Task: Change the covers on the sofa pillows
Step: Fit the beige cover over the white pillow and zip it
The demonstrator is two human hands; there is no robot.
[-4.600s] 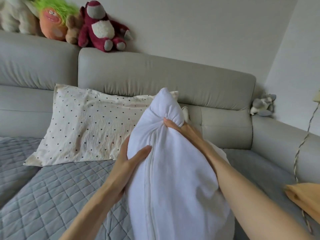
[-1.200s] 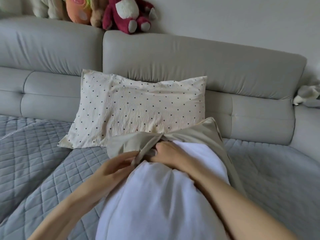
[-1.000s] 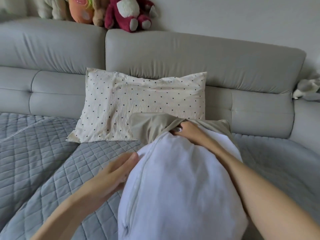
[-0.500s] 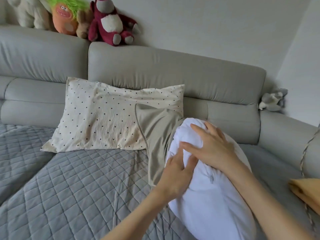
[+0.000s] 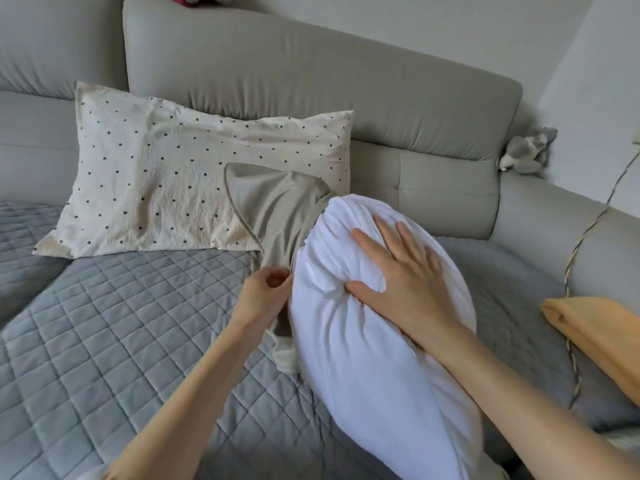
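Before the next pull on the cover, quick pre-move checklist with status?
1. Left hand has a grip on the beige cover edge: ok.
2. Right hand flat on the white pillow, steadying it: ok.
3. Pillow's far end inside the cover: ok, only the tip.
4. Cover mostly over the pillow: not ok.
5. Cover opening free of twists: cannot tell.
6. Polka-dot pillow clear of the work: not ok, the cover overlaps it.

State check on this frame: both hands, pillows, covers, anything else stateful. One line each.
white pillow: bare, only its far end inside the cover
beige cover: barely on, bunched at that end
left hand: fingers pinching the beige cover's edge
right hand: open, flat on the white pillow
dotted pillow: covered, leaning on the sofa back
orange cloth: folded, untouched
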